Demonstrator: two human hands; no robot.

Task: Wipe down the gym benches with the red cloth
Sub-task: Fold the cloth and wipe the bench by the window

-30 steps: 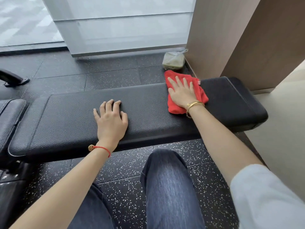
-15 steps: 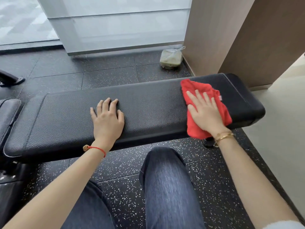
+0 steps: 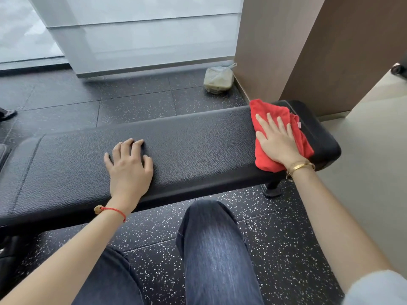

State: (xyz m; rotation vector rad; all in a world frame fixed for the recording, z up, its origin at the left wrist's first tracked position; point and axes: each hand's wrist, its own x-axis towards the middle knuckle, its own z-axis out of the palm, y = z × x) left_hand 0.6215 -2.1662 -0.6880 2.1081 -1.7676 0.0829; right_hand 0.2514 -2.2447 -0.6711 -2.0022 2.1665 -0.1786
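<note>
A long black padded gym bench (image 3: 198, 146) runs across the view in front of my knees. The red cloth (image 3: 271, 115) lies bunched on its right end, spanning the pad from the far edge to the near edge. My right hand (image 3: 276, 142) lies flat on the cloth with fingers spread, pressing it onto the pad. My left hand (image 3: 128, 166) rests palm down on the middle of the bench, fingers apart, holding nothing.
A brown pillar (image 3: 297, 47) stands just behind the bench's right end. A clear bag with greenish contents (image 3: 218, 79) sits on the speckled black floor beside it. Another black pad (image 3: 3, 155) adjoins the bench at the left. A bench foot (image 3: 272, 190) shows below the right end.
My right hand has slid the red cloth along the bench's right end, first toward the near edge, then back up over the pad. My left hand stays planted on the middle.
</note>
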